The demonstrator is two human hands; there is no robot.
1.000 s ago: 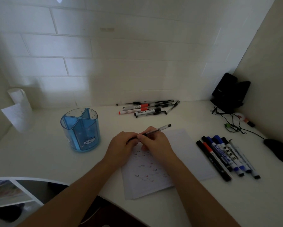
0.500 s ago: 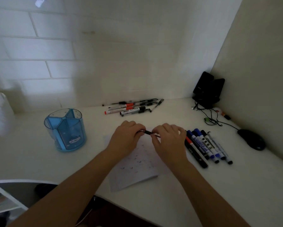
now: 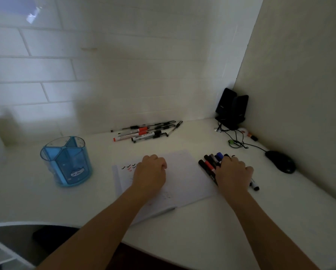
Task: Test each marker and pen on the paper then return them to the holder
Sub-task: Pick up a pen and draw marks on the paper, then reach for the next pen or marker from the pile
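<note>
Left hand [image 3: 150,172], right of the blue holder [image 3: 66,162], rests fisted on the paper [image 3: 186,172] (contents hidden); right hand [image 3: 234,172] lies palm-down over the markers [image 3: 208,165], fingers bent, grip unclear.

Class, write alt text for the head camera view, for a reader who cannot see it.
A person's right hand rests on a row of markers beside a sheet of paper, where the left hand rests; a blue holder stands at left, more pens by the wall.
</note>
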